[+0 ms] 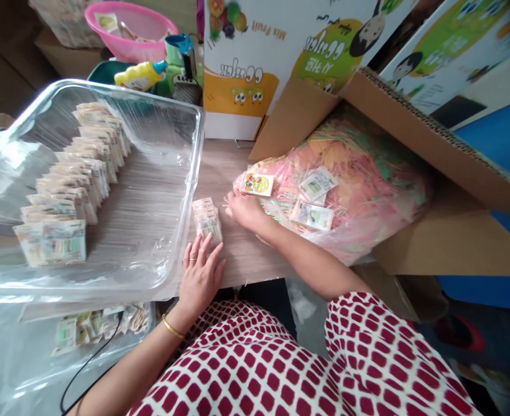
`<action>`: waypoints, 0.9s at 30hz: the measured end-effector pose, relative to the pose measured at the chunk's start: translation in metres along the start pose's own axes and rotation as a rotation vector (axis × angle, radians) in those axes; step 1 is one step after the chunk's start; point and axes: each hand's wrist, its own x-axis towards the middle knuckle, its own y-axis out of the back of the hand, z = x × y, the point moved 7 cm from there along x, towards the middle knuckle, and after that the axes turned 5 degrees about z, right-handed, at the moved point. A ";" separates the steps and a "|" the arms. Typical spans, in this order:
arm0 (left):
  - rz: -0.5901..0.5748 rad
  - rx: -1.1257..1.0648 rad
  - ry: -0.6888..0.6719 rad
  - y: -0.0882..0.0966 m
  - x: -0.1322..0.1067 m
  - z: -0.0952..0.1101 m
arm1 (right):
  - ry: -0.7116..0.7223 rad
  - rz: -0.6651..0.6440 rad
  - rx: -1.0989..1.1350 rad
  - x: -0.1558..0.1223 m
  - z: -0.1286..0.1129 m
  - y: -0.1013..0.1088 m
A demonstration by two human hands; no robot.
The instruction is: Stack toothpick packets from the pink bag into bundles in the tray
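A short overlapping row of small printed packets [207, 218] lies on the table between my hands. My left hand [200, 268] rests at its near end, fingers spread and fingertips touching the lowest packet. Just right of the row, my right hand [246, 212] is over the table at the bag's edge, its fingers curled together; whatever they hold, if anything, is hidden. Beyond that wrist, a fruit-printed packet [257, 184] lies on a clear bag [367, 173] full of thin pink, orange and green sticks. More packets [313, 215] lie loose on the bag.
At left, a clear plastic tray [197, 144] holds a long overlapping row of packets [81, 173]. The bag spills from an open cardboard box [445, 237]. Printed cartons [241, 63], a pink basin [129, 49] and a yellow bottle [137, 76] stand behind. A black cable [90, 361] hangs below.
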 end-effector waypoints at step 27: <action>0.148 -0.304 -0.103 0.016 0.021 0.032 | -0.717 0.657 0.202 -0.131 0.273 0.086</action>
